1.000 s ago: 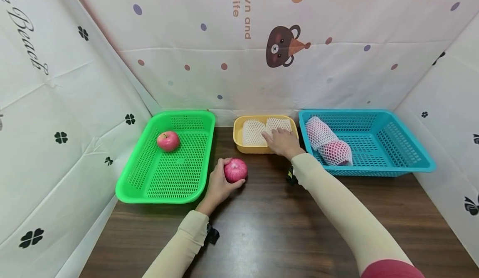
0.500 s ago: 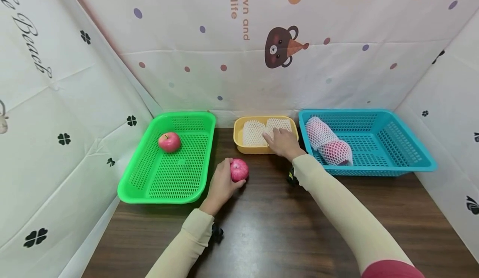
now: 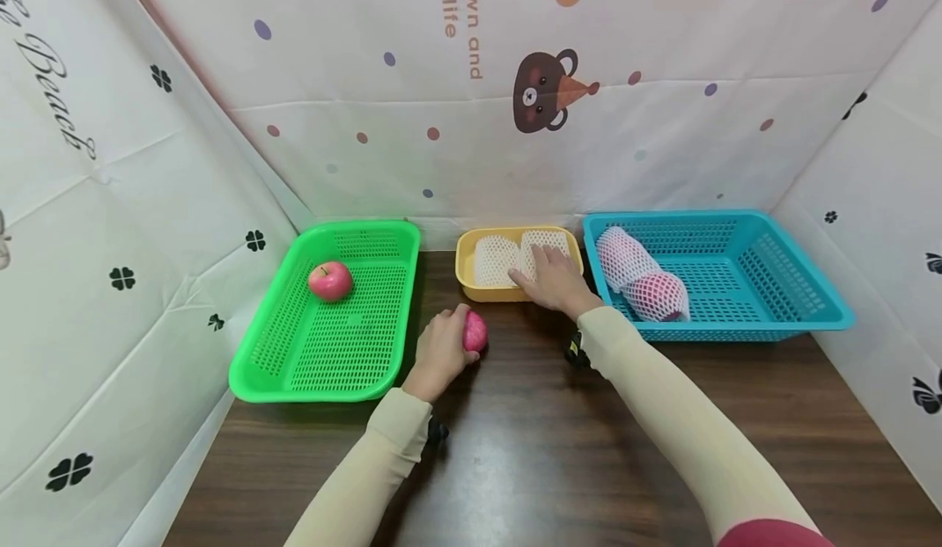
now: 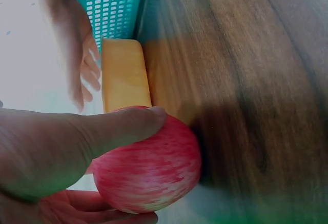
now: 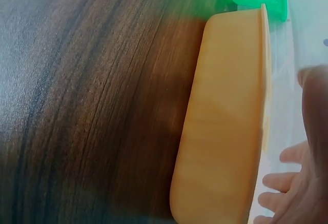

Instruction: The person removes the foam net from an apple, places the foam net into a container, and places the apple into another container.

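Note:
My left hand (image 3: 443, 347) grips a streaky pinkish-red apple (image 3: 475, 332) over the dark table, between the green basket and the yellow tray. In the left wrist view the thumb lies across the top of the apple (image 4: 154, 167), with fingers beneath it. My right hand (image 3: 557, 281) hovers over the right part of the yellow tray (image 3: 489, 294), fingers spread and holding nothing. Two white foam net sleeves, a left one (image 3: 495, 259) and a right one (image 3: 543, 241), lie in that tray; the hand partly covers the right one. The right wrist view shows loose fingers (image 5: 282, 182) beside the tray's rim.
On the left stands a green basket (image 3: 324, 393) with one red apple (image 3: 330, 281) in it. A blue basket (image 3: 765, 330) on the right holds two fruits in foam nets (image 3: 657, 295). A white printed cloth (image 3: 353, 163) hangs behind and at both sides.
My left hand has turned and shifted slightly right with the apple, so the back of the hand now hides more of it. My right hand stays over the tray, its fingers slightly straighter.

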A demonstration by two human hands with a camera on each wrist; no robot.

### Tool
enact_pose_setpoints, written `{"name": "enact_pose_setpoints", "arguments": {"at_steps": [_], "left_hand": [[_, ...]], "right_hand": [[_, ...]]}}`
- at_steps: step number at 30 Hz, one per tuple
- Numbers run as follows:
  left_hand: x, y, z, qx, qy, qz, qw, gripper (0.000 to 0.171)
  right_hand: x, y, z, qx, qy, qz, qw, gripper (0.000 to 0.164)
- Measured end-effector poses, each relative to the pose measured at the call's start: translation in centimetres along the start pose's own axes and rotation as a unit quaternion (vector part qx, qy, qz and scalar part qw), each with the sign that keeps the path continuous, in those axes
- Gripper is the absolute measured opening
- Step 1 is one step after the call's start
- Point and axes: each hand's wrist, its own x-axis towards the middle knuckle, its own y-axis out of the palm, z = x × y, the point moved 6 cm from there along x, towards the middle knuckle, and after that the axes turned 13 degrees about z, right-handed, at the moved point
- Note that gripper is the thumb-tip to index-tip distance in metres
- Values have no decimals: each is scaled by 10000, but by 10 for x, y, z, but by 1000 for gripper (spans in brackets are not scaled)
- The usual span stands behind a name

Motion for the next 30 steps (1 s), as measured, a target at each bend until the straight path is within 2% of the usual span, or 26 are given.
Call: {"name": "enact_pose_setpoints", "arguments": {"at_steps": [4,11,20,24,30], "left_hand": [[4,-1,-1,-20,41,163,9999,70],[14,-9,-1,-101,-22,464,9989,73],[18,-37,-9,-134,64,535,9985,83],[18,-50,-10,-234,210,524,9981,83],[22,-61,-6,-272,403,583,9971,84]], "right_hand": [[-4,1,4,-106,-225,118,9996,94],[-8,5,17,-218,-1011,304,9942,105],[-13,9,26,-20,-1643,296,9860,123],[-16,12,32,51,-1856,245,9823,127],[-21,14,44,229,-2110,216,9770,131]]}}
